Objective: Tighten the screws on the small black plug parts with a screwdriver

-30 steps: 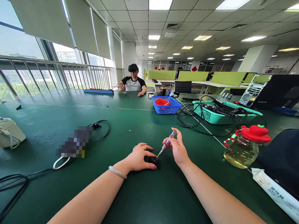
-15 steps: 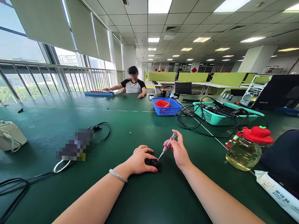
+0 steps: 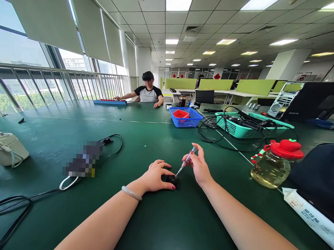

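Observation:
A small black object (image 3: 171, 179) lies on the green table (image 3: 149, 222), low in the middle of the view. Thumb and fingers of my left hand (image 3: 156, 177) grip its sides and hold it down on the tabletop. A screwdriver with a clear handle (image 3: 188, 159) is held in my right hand (image 3: 199, 164), slanting down to the left. Its tip touches the top of the black object or is just above it; the exact contact is too small to tell. One end of the handle rests against my right index finger.
At the right stand a red-lidded jar (image 3: 272, 167), a white packet (image 3: 311, 217) and a dark cap (image 3: 319, 176). Farther back are a blue basket (image 3: 185, 121), a teal basket (image 3: 240, 132) with cables and a seated person (image 3: 148, 95). A beige case (image 3: 5, 147) sits left.
The whole view has shifted slightly, with things appearing a little higher. Both hands keep nearly the same hold on the black object and the screwdriver.

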The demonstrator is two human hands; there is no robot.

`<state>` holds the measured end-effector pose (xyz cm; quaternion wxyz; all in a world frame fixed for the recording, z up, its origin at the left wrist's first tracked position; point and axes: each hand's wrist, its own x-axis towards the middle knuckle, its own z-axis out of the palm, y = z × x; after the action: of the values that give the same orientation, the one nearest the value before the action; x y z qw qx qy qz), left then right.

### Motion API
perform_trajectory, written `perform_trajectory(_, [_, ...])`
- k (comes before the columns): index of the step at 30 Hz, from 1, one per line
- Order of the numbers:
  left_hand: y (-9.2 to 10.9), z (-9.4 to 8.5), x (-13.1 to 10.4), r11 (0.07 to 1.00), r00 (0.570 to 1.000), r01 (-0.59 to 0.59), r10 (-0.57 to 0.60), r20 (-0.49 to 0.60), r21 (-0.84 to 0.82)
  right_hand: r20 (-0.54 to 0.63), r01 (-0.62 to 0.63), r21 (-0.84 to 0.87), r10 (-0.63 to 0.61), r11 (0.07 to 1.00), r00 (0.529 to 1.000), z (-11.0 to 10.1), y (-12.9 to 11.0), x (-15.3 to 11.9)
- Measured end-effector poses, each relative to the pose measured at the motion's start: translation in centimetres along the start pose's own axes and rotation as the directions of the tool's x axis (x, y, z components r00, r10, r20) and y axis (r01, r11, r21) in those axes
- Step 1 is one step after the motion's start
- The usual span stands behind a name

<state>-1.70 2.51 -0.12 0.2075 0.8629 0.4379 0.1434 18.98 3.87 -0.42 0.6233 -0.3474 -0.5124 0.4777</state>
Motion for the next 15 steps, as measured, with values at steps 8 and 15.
perform_trajectory(8, [0.36, -0.27, -0.23, 1.000, 1.000, 0.008, -0.008, -0.005, -0.011, 0.006, 0.007, -0.007, -0.007, 1.000, 1.000, 0.05, -0.11, -0.11])
perform_trajectory(15, [0.29, -0.16, -0.18, 1.000, 1.000, 0.016, -0.016, -0.005, -0.003, 0.009, 0.009, 0.000, -0.009, 1.000, 1.000, 0.03, -0.07, 0.01])
